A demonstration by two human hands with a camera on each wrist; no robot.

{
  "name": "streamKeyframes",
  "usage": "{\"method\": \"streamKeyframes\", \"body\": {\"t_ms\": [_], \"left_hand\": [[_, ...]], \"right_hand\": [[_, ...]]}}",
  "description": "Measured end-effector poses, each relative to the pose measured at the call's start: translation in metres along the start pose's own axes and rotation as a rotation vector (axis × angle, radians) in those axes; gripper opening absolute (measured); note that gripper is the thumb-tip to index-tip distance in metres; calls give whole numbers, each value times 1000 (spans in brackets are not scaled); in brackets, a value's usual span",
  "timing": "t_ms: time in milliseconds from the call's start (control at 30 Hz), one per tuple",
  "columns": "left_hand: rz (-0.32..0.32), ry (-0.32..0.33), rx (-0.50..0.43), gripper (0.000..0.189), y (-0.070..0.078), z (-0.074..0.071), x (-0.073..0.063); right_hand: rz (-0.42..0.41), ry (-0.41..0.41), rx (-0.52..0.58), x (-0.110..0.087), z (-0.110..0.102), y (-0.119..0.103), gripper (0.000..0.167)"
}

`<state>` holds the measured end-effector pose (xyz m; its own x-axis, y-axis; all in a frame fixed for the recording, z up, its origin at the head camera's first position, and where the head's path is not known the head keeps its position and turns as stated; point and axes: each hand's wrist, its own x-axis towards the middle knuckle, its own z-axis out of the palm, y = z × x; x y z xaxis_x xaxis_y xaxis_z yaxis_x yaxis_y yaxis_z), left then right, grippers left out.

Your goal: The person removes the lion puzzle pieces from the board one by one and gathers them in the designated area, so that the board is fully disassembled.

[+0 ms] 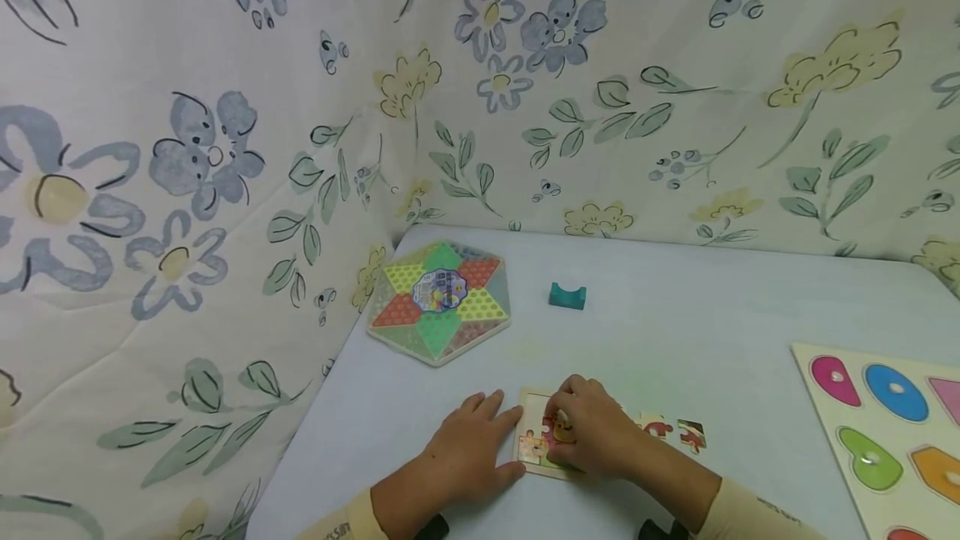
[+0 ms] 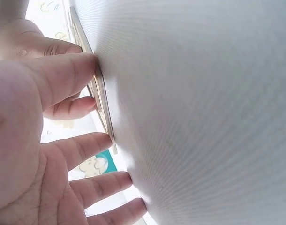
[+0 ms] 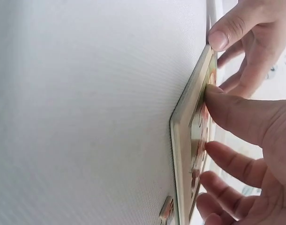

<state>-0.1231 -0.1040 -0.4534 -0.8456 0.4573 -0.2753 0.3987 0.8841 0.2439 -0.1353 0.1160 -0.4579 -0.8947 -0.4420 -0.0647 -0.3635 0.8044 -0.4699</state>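
Note:
A small wooden jigsaw board (image 1: 531, 403) with a pale frame and colourful pieces lies flat on the white table. My left hand (image 1: 474, 448) rests with spread fingers at the board's left edge, its thumb and forefinger touching the rim, as the left wrist view also shows. Over the picture is my right hand (image 1: 592, 427); its thumb and fingertips touch the puzzle's surface, thumb apart from the fingers in the right wrist view. Part of the picture is hidden under this hand. Two loose puzzle pieces, one red-patterned (image 1: 656, 426) and one darker (image 1: 692, 435), lie right of the board.
A hexagonal Chinese checkers board (image 1: 438, 302) lies at the back left. Near it stands a teal block (image 1: 567, 297) with a curved notch. A large shape puzzle board (image 1: 832, 423) occupies the right side. Floral cloth (image 1: 480, 148) hangs behind and on the left.

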Motion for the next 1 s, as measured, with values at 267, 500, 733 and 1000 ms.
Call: {"method": "streamKeyframes", "body": {"t_ms": [267,500,733,1000], "left_hand": [[-2,1,10,75,0,1,1],[1,-2,25,75,1,0,-1],[1,-7,5,75,0,1,1],[-4,-7,-11,74,-1,2,2]], "right_hand": [[25,1,-6,0,-1,-1,46],[67,-14,19,2,-1,-2,47],[70,-47,66,3,-1,-3,47],[105,-19,8,4,-1,-4,55]]}}
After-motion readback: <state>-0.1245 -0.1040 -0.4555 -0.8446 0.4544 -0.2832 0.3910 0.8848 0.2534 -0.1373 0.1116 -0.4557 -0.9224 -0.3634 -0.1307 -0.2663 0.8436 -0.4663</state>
